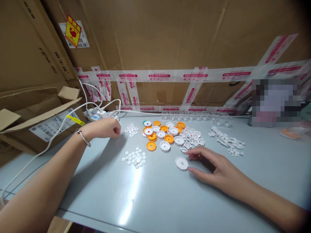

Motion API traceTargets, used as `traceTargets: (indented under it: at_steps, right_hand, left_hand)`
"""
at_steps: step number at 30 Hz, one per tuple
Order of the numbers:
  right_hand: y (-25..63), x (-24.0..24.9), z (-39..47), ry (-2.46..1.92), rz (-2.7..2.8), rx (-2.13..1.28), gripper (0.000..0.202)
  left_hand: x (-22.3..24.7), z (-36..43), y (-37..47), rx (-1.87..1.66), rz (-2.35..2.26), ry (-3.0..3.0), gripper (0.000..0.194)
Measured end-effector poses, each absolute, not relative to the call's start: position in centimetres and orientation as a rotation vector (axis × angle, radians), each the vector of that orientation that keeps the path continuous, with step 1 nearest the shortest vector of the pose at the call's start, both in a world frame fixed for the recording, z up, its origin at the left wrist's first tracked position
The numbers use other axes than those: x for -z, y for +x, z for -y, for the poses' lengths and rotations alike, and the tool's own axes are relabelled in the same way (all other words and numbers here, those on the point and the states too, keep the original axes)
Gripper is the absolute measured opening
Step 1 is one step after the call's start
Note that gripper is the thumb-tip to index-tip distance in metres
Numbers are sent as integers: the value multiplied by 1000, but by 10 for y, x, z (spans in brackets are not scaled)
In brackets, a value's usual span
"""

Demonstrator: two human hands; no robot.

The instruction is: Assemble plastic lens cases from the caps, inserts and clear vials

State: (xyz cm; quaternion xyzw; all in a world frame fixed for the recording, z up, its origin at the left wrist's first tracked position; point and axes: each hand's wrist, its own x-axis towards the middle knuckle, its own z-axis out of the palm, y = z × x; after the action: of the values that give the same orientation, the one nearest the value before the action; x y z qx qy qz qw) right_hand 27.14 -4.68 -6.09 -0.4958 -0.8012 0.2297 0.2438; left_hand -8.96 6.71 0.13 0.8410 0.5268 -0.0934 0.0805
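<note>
While left hand (111, 127) is curled tight, contents hidden | right hand (216, 165) palm-inward | grip spread, empty, beside white disc (181, 163)

Above the smooth grey-blue counter (155, 200), the left hand (114, 127) is curled into a loose fist near a cluster of small white plastic pieces (131, 129); the right hand (222, 170), thumb and fingers parted, is at the edge of a round white plastic disc (181, 163). Beyond it, round orange and white plastic wheels (160, 133) lie beside flat white openwork pieces (193, 137), before a row of clear cylindrical containers (185, 116).
</note>
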Motion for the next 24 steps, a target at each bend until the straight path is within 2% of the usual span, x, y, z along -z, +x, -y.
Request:
traceTargets:
  at_steps: [3, 8, 12, 24]
  right_hand:
    - [271, 62, 46, -1362, 2186, -634, 29]
    - [268, 64, 46, -1339, 2194, -589, 33]
    - [264, 64, 45, -1291, 2231, -581, 35]
    - [260, 66, 41, -1223, 2258, -577, 23]
  left_hand:
    - [-8, -59, -76, 179, -1523, 2604, 14]
    - [-2, -22, -21, -464, -1156, 2758, 14]
    - [23, 8, 22, -772, -809, 2851, 12]
    - [64, 15, 56, -953, -707, 3044, 13]
